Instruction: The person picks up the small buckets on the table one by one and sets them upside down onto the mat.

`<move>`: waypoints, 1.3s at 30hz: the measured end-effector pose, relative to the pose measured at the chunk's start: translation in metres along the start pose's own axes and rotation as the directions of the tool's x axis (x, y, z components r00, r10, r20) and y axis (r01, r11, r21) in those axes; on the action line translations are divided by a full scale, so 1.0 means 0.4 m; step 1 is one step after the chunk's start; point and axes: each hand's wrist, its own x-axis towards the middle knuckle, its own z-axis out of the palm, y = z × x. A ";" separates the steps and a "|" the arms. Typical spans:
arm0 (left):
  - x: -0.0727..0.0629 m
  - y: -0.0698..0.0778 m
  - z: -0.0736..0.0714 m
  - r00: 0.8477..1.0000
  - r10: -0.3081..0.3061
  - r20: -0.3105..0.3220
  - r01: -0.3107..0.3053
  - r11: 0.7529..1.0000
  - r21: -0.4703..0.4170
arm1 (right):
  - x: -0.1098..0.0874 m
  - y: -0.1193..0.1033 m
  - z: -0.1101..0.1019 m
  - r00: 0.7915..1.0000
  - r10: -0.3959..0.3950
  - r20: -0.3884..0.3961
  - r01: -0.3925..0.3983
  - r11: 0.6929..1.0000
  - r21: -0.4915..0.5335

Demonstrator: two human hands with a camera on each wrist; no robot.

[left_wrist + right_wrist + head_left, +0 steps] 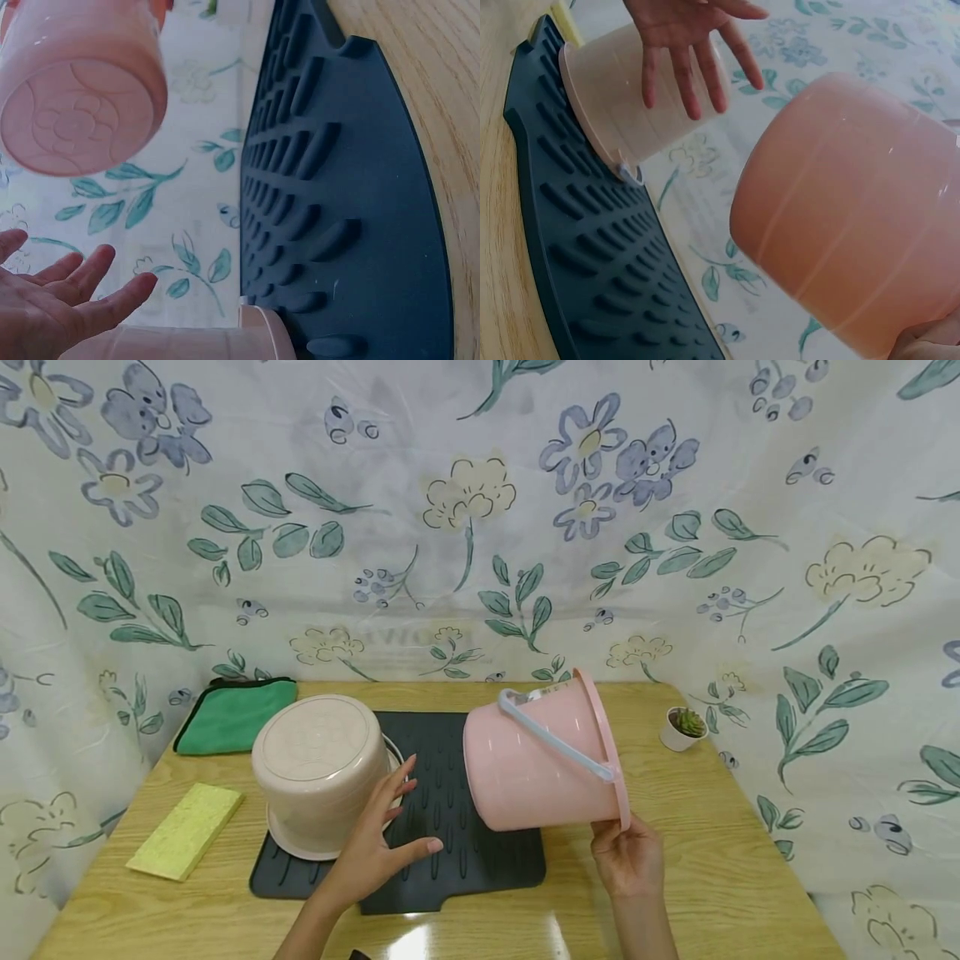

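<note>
My right hand (632, 860) holds a pink bucket (517, 768) by the underside of its rim. The bucket lies sideways in the air, mouth to the right and base to the left, its pale blue handle (558, 743) across its side. My left hand (375, 843) is held out with fingers spread and nothing in it, between the two buckets. Beside it a cream bucket (318, 781) stands upside down on the dark ribbed drying mat (442, 868). In the left wrist view the pink bucket's base (75, 124) faces the spread fingers.
A yellow sponge (186, 831) lies left of the mat on the wooden table (720, 860). Behind it is a folded green cloth (236, 717) with dark edging. A small potted succulent (682, 731) stands at the back right. A floral curtain (465, 568) hangs behind the table.
</note>
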 end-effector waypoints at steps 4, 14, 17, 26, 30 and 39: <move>0.004 0.006 0.000 1.000 0.003 0.008 -0.003 1.000 -0.031 | 0.004 0.015 -0.001 0.999 0.029 0.043 -0.029 0.999 0.017; 0.019 0.020 0.006 0.999 0.042 -0.007 -0.043 0.996 -0.077 | 0.013 0.045 -0.002 0.996 0.051 0.075 -0.054 0.998 0.036; 0.026 0.024 0.007 0.998 0.066 -0.008 -0.067 0.994 -0.089 | 0.011 0.052 -0.006 0.997 0.053 0.055 -0.056 0.997 0.059; 0.050 0.045 0.015 0.992 0.123 0.011 -0.120 0.980 -0.156 | 0.012 0.077 -0.012 0.995 0.069 0.066 -0.073 0.996 0.052; 0.054 0.052 0.016 0.987 0.162 0.015 -0.156 0.967 -0.203 | 0.012 0.087 -0.016 0.992 0.090 0.093 -0.096 0.994 0.057; 0.061 0.060 0.017 0.972 0.236 -0.011 -0.232 0.942 -0.242 | 0.007 0.115 -0.014 0.981 0.134 0.142 -0.143 0.988 0.057</move>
